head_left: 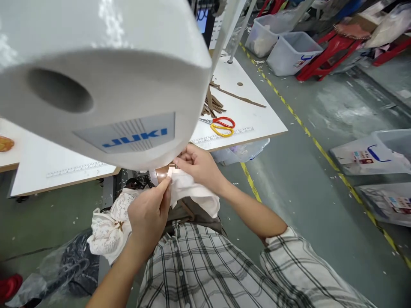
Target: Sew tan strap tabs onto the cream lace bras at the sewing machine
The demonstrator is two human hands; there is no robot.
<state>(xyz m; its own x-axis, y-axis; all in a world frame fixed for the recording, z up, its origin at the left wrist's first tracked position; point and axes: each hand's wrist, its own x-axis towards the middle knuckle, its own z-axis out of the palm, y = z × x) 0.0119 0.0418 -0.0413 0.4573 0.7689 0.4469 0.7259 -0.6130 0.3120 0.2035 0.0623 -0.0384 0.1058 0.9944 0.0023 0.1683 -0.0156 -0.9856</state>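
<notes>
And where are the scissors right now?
In the head view, the scissors lie on the white tabletop, to the right of the JUKI machine, close to the brown strips and the ruler markings.

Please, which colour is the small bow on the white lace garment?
The bow is brown; it shows best in the head view.

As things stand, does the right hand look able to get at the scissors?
Probably yes: the scissors lie on the white table beyond the right hand, with nothing visible covering their handles. The hand would likely have to leave the white fabric first.
</notes>
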